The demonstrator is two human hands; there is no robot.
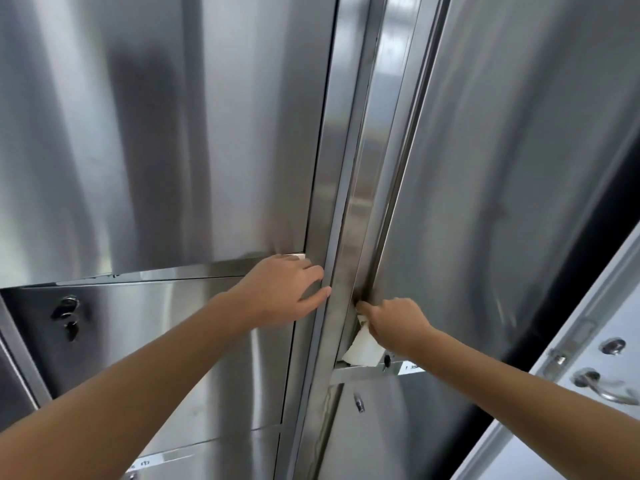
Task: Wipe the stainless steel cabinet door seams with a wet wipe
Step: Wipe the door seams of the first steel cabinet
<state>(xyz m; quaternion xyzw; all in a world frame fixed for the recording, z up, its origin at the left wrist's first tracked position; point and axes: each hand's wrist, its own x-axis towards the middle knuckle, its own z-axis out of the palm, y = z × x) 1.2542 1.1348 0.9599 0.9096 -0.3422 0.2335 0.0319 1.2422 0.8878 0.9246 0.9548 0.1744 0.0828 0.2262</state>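
Two tall stainless steel cabinet doors, the left door [173, 133] and the right door [502, 168], flank a vertical steel post [356, 188]. My right hand [394, 323] is shut on a white wet wipe [363, 348] and presses it into the dark seam [388, 216] between the post and the right door, near that door's lower corner. My left hand [287, 289] rests flat with fingers spread on the post's left edge, at the lower corner of the left door.
A lower steel door with a key lock [67, 315] sits at lower left. Another small lock [359, 403] is under the right door. A white door with a metal lever handle [602, 386] stands close at the right edge.
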